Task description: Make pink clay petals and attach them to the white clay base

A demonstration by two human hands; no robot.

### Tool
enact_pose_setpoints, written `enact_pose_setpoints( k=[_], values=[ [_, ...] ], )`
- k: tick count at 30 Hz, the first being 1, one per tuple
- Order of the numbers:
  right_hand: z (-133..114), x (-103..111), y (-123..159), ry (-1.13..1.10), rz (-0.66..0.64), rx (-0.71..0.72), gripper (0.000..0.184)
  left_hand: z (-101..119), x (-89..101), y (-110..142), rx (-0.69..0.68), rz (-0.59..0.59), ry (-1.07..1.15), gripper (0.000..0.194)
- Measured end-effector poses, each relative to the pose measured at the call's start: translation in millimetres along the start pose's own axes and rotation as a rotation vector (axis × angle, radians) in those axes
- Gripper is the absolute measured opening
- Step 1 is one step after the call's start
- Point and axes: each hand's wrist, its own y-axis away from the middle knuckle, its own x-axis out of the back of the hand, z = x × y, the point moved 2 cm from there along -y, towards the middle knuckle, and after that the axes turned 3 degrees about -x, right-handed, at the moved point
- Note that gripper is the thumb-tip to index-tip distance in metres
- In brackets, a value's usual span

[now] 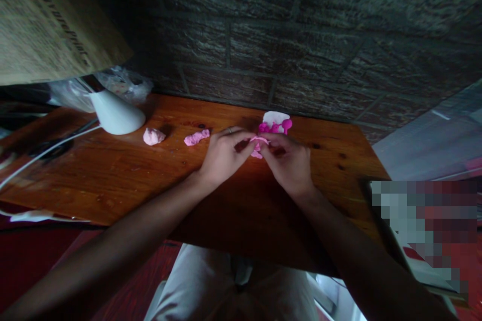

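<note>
Both hands meet over the wooden table, pinching one piece of pink modelling clay (259, 139) between thumbs and fingers. My left hand (228, 153) wears a ring and grips the clay's left side. From the right, my right hand (289, 160) closes on the same piece. More pink shows just below the fingertips, partly hidden by them. Left of my hands lie a long, lumpy pink clay piece (197, 137) and a rounder, paler pink lump (153, 136). Behind my fingers sit bright magenta plastic pieces (276, 127), one with a round end, against a white item (276, 116).
A lamp with a white base (117, 113) and a printed paper shade (48, 25) stands at the left, its white cord (48, 153) crossing the table (124, 175). Crumpled clear plastic (126, 85) lies behind it. A dark brick-patterned wall (248, 50) borders the table's back.
</note>
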Motion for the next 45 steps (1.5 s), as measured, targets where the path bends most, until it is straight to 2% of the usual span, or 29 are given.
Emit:
enact_pose_setpoints(
  k=[5,10,14,22,29,36,39,42,45],
  values=[
    [-2.8,-1.9,1.1,0.000,0.010,0.065,0.018,-3.0,-2.2,0.3,-0.133,0.021,-0.069,0.014],
    [-2.8,-3.3,2.8,0.012,0.020,0.079,0.019,-3.1,-2.6,0.7,-0.270,-0.014,-0.165,0.020],
    [-1.5,-2.2,3.0,-0.003,0.034,0.083,0.019,-0.6,-1.8,0.1,-0.316,0.002,-0.194,0.020],
    [1.3,-1.6,1.3,-0.031,0.051,-0.025,0.018,0.9,-0.6,-1.1,-0.266,0.039,-0.177,0.019],
    [-3.2,0.7,2.2,-0.013,0.035,-0.018,0.013,1.3,-1.9,-0.5,-0.220,-0.049,-0.197,0.020],
    [0.3,1.0,-2.2,-0.006,-0.043,0.076,0.017,-1.4,-1.5,-0.8,0.017,-0.075,-0.062,0.020],
    [3.6,0.3,-2.8,-0.012,-0.078,0.026,0.021,-4.1,-1.1,-0.1,0.104,-0.084,0.054,0.017],
    [6.2,0.4,-2.5,-0.002,-0.079,-0.027,0.019,-5.1,-1.2,-0.1,0.138,-0.100,0.096,0.014],
    [6.7,0.7,-2.8,0.024,-0.083,-0.017,0.017,-4.3,-1.2,-0.8,0.147,-0.119,0.104,0.014]
  ],
)
